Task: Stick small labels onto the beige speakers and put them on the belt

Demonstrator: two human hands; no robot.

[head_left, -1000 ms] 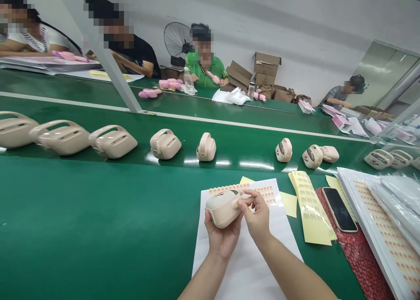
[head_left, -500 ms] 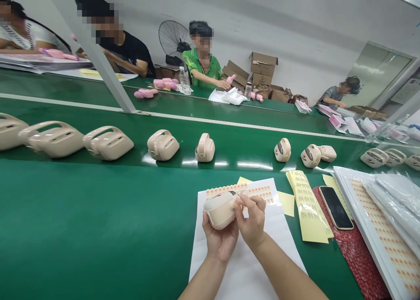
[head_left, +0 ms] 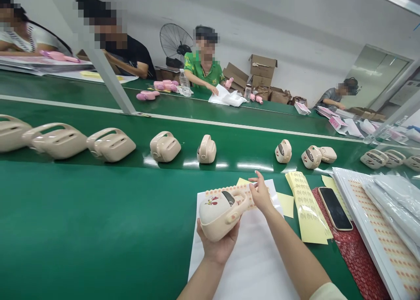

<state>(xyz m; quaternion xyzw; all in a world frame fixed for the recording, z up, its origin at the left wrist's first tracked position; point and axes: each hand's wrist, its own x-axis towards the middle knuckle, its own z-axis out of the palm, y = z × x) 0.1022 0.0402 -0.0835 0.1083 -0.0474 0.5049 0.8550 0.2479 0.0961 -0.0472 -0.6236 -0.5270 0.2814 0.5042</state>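
Note:
My left hand (head_left: 218, 246) is closed round a cream-coloured device with a carrying handle (head_left: 215, 223), holding it from below, tilted. The device has a pale front with a small red printed figure, a dark window and a round button on its side. Just right of its handle is my right hand (head_left: 261, 195), off the device, fingers apart; I see nothing in them. Behind both lies a sheet of small orange round stickers (head_left: 262, 189), partly hidden, over a white sheet (head_left: 252, 256).
Several similar cream devices (head_left: 166, 146) stand in a row on the green line beyond. To the right are strips of yellow stickers (head_left: 306, 217), a phone (head_left: 335, 209) on red bubble wrap, and stacked sticker sheets (head_left: 377, 221). Co-workers (head_left: 203, 68) sit across.
My right hand has come off the device's side and moved up and right, its fingers spreading. The left hand has turned the device so that its printed front and window show more.

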